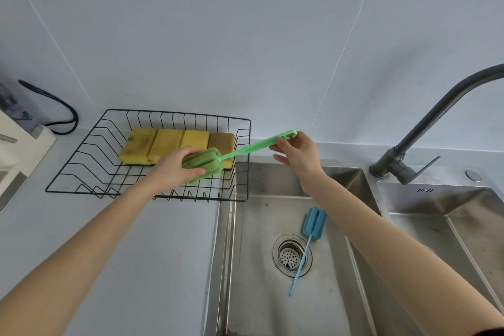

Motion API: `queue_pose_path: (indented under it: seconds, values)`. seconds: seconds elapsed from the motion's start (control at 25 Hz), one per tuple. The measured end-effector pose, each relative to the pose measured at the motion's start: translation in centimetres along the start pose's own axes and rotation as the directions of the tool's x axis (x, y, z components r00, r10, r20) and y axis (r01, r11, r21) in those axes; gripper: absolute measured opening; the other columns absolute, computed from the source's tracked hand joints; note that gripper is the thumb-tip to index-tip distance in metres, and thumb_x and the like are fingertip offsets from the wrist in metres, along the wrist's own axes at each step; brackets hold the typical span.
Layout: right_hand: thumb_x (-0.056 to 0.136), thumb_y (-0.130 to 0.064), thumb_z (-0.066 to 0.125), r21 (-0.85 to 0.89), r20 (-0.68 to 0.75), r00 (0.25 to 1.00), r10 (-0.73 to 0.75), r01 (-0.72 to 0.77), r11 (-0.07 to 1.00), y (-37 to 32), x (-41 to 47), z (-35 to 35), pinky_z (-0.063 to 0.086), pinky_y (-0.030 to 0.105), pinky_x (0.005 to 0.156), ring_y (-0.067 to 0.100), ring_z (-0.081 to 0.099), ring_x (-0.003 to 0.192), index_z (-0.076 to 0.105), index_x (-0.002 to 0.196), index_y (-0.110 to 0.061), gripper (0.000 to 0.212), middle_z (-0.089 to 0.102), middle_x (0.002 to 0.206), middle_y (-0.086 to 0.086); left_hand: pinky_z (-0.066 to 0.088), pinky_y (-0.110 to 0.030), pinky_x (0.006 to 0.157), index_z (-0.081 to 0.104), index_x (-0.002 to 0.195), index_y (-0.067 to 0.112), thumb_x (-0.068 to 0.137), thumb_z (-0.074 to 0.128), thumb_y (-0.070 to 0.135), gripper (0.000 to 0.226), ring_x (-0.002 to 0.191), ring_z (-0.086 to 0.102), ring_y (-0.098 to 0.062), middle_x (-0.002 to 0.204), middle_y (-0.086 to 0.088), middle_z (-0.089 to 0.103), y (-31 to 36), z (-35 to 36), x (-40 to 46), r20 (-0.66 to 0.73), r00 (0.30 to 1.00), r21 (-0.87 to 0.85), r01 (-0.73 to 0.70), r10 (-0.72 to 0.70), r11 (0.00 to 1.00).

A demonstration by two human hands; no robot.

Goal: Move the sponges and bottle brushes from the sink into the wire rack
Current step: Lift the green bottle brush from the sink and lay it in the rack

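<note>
L hand (177, 169) grips green brush (201, 165) foam over wire rack (81, 150), R hand (298, 154) pinches handle; blue brush (313, 224) in sink (272, 308).

left hand (174, 169): fingers curled (gripping) | right hand (297, 153): pinching, arms extended

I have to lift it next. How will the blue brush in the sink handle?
The blue brush probably feels light: foam head, thin handle. That handle looks likely to flex. It may be slippery, lying over the drain in the sink.
</note>
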State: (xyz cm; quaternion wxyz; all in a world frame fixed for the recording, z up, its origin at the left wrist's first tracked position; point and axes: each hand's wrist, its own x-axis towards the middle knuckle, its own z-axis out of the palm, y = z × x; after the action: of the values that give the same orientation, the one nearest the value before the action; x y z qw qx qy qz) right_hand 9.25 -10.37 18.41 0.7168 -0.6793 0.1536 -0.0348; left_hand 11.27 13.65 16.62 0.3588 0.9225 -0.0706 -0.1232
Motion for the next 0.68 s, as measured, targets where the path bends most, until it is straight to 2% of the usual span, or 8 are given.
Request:
queue_pose_path:
  seconds: [0.12,0.32,0.48,0.6,0.68]
  values:
    - [0.09,-0.002,0.055,-0.063,-0.002,1.0,0.002,-0.002,0.998,1.5,2.2,0.3,0.055,0.01,0.054,0.009,0.064,0.071,0.047,0.076,-0.016,0.021,0.061,0.088,0.006,0.038,-0.035,0.099,0.047,0.13,0.014,0.081,0.066,0.02,0.054,0.123,0.047,-0.024,0.133,-0.007,0.053,-1.1,0.8,2.4,0.036,0.999,0.051,0.032,-0.034,0.998]
    - [0.091,-0.001,0.053,-0.073,-0.041,0.997,0.062,-0.065,0.995,3.5,4.8,0.2,0.054,0.009,0.052,0.009,0.064,0.071,0.047,0.075,-0.017,0.023,0.06,0.079,0.0,0.035,-0.046,0.104,0.05,0.128,0.022,0.078,0.067,0.03,0.053,0.124,0.04,-0.032,0.127,-0.015,0.051,-2.6,2.5,5.3,0.041,0.996,0.144,0.073,-0.08,0.987]
    - [0.091,-0.001,0.053,-0.088,-0.066,0.993,0.1,-0.106,0.99,4.8,5.9,-0.2,0.054,0.009,0.053,0.008,0.064,0.071,0.05,0.082,-0.012,0.014,0.061,0.081,0.0,0.03,-0.047,0.107,0.046,0.131,0.027,0.079,0.066,0.03,0.056,0.126,0.032,-0.035,0.128,-0.019,0.041,-2.8,3.8,5.9,0.043,0.99,0.176,0.128,-0.137,0.976]
    - [0.091,-0.004,0.054,-0.088,-0.053,0.992,0.113,-0.117,0.989,5.4,5.9,-0.6,0.054,0.009,0.054,0.007,0.064,0.071,0.049,0.095,-0.007,0.007,0.062,0.081,-0.001,0.035,-0.047,0.105,0.045,0.131,0.025,0.077,0.068,0.032,0.059,0.122,0.038,-0.035,0.125,-0.018,0.043,-3.1,4.1,5.9,0.058,0.99,0.179,0.114,-0.126,0.977]
    - [0.091,-0.005,0.054,-0.096,-0.045,0.994,0.105,-0.108,0.989,5.5,5.8,-0.7,0.055,0.009,0.055,0.007,0.065,0.072,0.051,0.09,-0.01,0.006,0.062,0.08,-0.002,0.038,-0.044,0.101,0.043,0.133,0.023,0.077,0.068,0.033,0.061,0.119,0.043,-0.033,0.125,-0.018,0.045,-2.9,4.4,5.8,0.067,0.99,0.214,0.111,-0.128,0.971]
